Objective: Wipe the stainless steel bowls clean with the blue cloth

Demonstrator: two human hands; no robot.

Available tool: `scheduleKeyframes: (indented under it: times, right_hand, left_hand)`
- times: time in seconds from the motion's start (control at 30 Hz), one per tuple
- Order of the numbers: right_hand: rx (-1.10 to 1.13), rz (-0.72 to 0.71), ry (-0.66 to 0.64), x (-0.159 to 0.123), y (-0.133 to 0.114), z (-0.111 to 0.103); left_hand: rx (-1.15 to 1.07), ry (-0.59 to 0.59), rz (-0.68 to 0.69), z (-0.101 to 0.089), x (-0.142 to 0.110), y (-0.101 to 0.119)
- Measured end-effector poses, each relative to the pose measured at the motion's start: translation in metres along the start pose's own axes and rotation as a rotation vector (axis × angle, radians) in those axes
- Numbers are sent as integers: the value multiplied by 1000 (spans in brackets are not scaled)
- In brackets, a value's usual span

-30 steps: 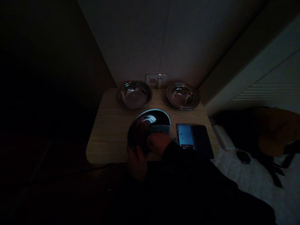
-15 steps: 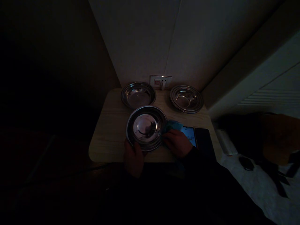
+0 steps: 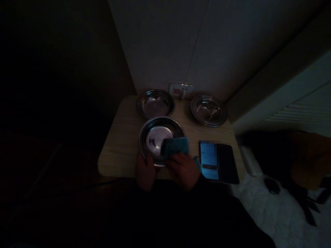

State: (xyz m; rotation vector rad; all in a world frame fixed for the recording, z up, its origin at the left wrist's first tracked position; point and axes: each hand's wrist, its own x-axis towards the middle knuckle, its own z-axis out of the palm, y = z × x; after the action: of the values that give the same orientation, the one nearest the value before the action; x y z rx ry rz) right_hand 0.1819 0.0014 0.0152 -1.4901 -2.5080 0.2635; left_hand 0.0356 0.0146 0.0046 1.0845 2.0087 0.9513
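A shiny metal bowl (image 3: 157, 134) is tilted a little towards me near the front of the small wooden table. My left hand (image 3: 145, 172) grips its front left rim, thumb over the edge. In my right hand (image 3: 183, 170) is a teal cloth (image 3: 178, 145), held over the bowl's right front side and covering part of its inside. Whether the cloth presses on the metal is hard to tell in the dim light.
Behind the bowl stands another metal bowl (image 3: 155, 105); several stacked ones (image 3: 209, 111) are at the back right. A lit phone (image 3: 209, 160) in an opened dark case lies on the table (image 3: 119, 137) at right. A wall socket (image 3: 181, 90) holds a plug.
My right hand has moved left with the cloth, from the bowl's right outer rim to over its inside. The phone is now uncovered. My left hand stays on the rim.
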Motion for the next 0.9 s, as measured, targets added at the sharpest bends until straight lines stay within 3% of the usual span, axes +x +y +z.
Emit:
scheduleKeyframes:
  times: [0.2,0.37,0.5,0.67,0.9]
  right_hand:
    - [-49,-32,-23,-6,35,-7]
    - [228,52,152,-10,53,-13]
    - [413,169,234,-13,57,-20]
    - [434,192,210,-17,57,-23]
    - [402,139,165,-16,40,-19]
  left_hand:
    - [-97,-84,-98,-4,-1,3]
    - [-35,-81,-35,-12,7,0]
    - [-12,-92,-35,-17,15,-5]
    - [-70,-83,-32,-16,19,-15]
    - [-235,-98,-167,-10,-11,-13]
